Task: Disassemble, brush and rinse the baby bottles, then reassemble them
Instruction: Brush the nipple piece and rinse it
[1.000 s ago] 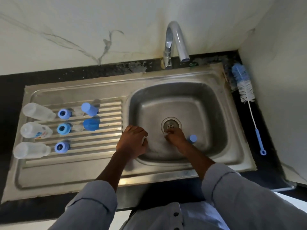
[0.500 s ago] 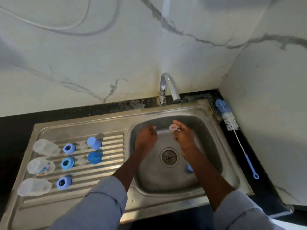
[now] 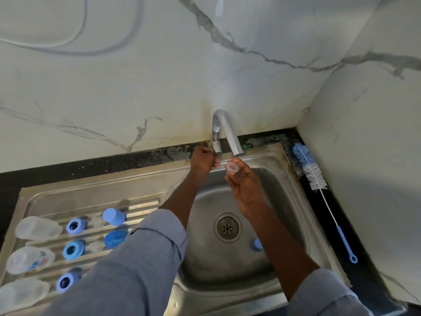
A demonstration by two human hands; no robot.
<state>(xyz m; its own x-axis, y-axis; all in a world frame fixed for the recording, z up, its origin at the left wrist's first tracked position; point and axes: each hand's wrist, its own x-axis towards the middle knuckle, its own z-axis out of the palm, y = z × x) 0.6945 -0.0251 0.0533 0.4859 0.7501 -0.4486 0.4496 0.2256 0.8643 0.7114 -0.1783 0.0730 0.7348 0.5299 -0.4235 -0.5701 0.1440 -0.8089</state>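
The sink [image 3: 293, 192] serves as wash station: three bottle bodies [image 3: 37, 228], their blue rings [image 3: 73, 248] and caps [image 3: 113, 216] lie sorted on its drainboard left of the basin, apparently awaiting reassembly, and one blue part [image 3: 256, 244] lies in the basin. The left hand [image 3: 203, 159] is curled about the tap [image 3: 224, 131] base, evidently to start water. The right hand [image 3: 245, 185] pinches a clear teat [image 3: 232, 167] at its fingertips, just under the spout for rinsing.

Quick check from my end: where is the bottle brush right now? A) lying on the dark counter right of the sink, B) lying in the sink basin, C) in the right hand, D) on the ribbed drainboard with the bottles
A: the bottle brush lies on the dark counter, outside the sink; the right hand holds a clear teat instead.
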